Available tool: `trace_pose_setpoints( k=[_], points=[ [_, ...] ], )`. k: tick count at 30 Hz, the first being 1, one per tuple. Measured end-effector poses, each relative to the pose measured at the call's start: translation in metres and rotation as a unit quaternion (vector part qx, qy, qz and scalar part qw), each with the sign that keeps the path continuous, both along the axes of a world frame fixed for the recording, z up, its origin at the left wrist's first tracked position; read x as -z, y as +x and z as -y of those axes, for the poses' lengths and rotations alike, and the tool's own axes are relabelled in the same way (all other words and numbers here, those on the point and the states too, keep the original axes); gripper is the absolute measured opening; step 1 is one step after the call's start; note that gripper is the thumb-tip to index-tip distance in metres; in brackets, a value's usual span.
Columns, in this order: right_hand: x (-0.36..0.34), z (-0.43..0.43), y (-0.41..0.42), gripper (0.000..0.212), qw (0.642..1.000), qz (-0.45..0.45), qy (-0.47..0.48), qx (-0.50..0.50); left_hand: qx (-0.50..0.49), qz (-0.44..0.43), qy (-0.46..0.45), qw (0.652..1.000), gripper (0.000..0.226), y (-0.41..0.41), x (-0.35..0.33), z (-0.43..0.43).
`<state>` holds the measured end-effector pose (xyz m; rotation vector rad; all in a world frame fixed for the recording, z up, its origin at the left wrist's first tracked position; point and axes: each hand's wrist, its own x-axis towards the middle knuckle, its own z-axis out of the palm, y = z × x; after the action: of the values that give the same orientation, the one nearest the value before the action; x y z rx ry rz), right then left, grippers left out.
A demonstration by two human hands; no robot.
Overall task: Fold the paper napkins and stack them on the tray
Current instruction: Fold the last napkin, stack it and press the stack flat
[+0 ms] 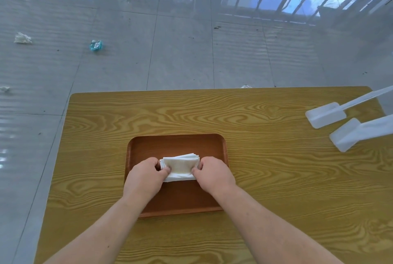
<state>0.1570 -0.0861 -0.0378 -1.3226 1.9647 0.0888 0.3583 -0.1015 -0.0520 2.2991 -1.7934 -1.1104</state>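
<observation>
- We see a brown tray (176,143) on the wooden bench (265,119), holding a stack of folded napkins (180,164).
- Our left hand (144,175) and right hand (213,173) pinch the stack's two ends, over the tray's middle.
- We find no readable writing anywhere.

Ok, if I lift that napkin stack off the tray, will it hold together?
Probably not by itself: the napkins are loose, fanned sheets, so they may slide apart. They look light and floppy. Both hands pinching the ends should steady them over the tray.
</observation>
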Motion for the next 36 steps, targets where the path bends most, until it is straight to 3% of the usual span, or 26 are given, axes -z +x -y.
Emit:
trace_pose_setpoints(
  k=[3, 6, 10, 13, 15, 18, 28, 36],
  points=[
    [0.001, -0.008, 0.0, 0.025, 0.988, -0.067, -0.11, -0.083, 0.029, 0.015, -0.064, 0.997, 0.027, -0.004, -0.002, -0.005],
    [0.005, -0.018, 0.002, 0.012, 0.936, -0.111, -0.256, -0.214, 0.129, 0.036, -0.19, 0.973, 0.014, -0.009, -0.007, -0.011],
    [0.005, -0.027, 0.001, 0.034, 0.889, -0.097, -0.313, -0.319, 0.291, 0.05, -0.286, 0.912, 0.037, -0.013, -0.016, -0.016],
    [0.005, -0.035, -0.001, 0.055, 0.908, -0.062, -0.24, -0.338, 0.344, 0.036, -0.264, 0.9, 0.05, -0.013, -0.014, -0.023],
    [0.007, -0.041, -0.004, 0.07, 0.931, -0.022, -0.146, -0.333, 0.364, 0.026, -0.191, 0.911, 0.064, -0.009, -0.007, -0.032],
    [0.014, -0.048, -0.009, 0.079, 0.926, -0.048, -0.094, -0.362, 0.407, 0.061, -0.083, 0.908, 0.075, 0.0, 0.011, -0.043],
    [0.017, -0.051, -0.004, 0.083, 0.92, -0.089, -0.064, -0.376, 0.417, 0.098, -0.073, 0.901, 0.075, 0.001, 0.023, -0.052],
    [0.016, -0.05, -0.002, 0.073, 0.92, -0.085, -0.109, -0.367, 0.401, 0.094, -0.093, 0.907, 0.074, -0.003, 0.016, -0.046]
  ],
)
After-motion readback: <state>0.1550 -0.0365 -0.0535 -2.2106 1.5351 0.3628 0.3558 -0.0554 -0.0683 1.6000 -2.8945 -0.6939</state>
